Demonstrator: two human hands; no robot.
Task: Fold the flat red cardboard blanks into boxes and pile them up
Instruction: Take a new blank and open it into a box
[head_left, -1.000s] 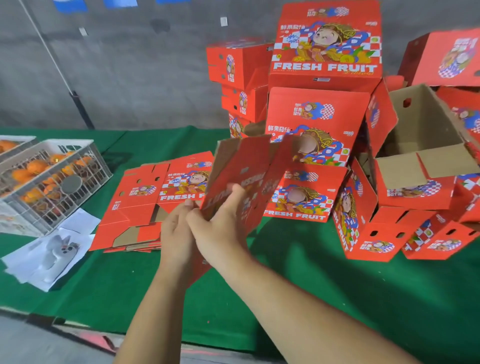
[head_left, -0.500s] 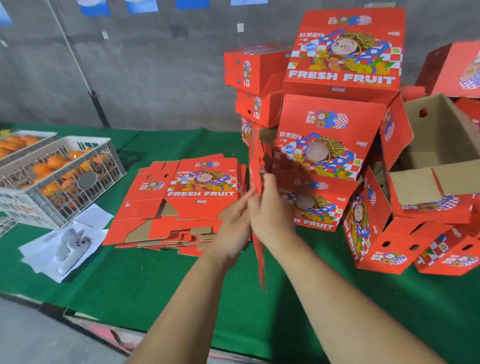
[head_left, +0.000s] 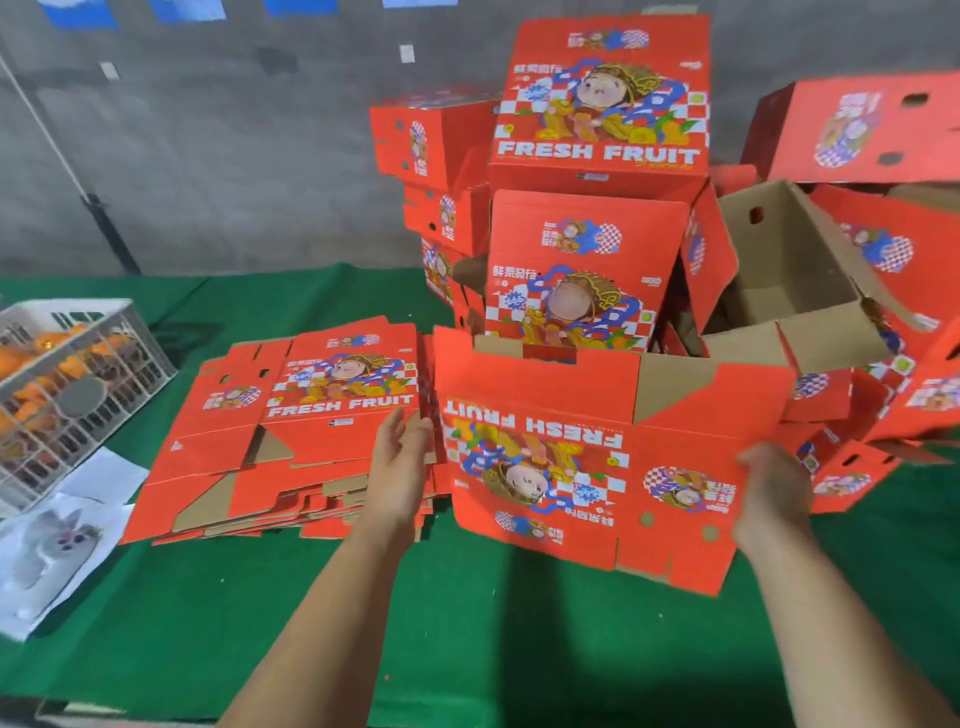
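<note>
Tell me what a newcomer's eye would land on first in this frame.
Probably the red blank held spread between both hands, left hand and right hand, its print upside down. Behind it towers a heap of folded boxes, and a stack of flat blanks lies on the green table at left.

Two bare forearms come up from the bottom edge of the frame, no sleeves showing on either. The left hand (head_left: 400, 467) and right hand (head_left: 774, 493) are bare too.
</note>
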